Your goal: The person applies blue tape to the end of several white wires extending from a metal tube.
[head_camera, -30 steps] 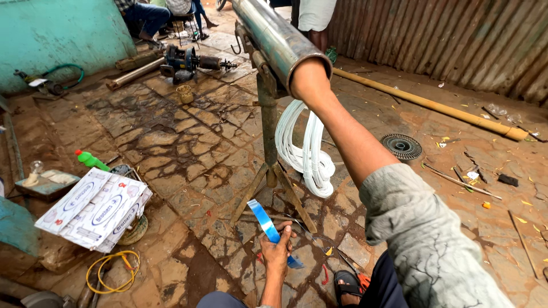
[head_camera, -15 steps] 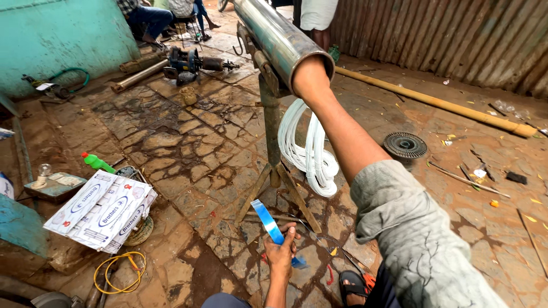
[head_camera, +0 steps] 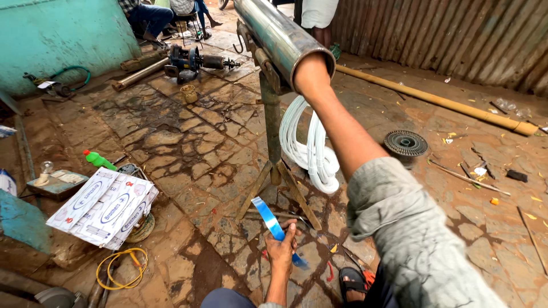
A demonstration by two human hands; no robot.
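Reaching right hand [head_camera: 308, 71] wrist-deep into pipe [head_camera: 274, 34] on stand [head_camera: 274, 142], grip hidden and untellable, left hand [head_camera: 281, 251] below pinching blue strip [head_camera: 268, 214] ready.

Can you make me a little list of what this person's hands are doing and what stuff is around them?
Left hand: holds a blue strip
Right hand: hidden inside the open end of the metal pipe
Pipe rest: metal stand
Hanging by stand: white hose coil
Floor, left side: white boxes, green bottle, yellow cable
Floor, right side: round disc, long wooden pole
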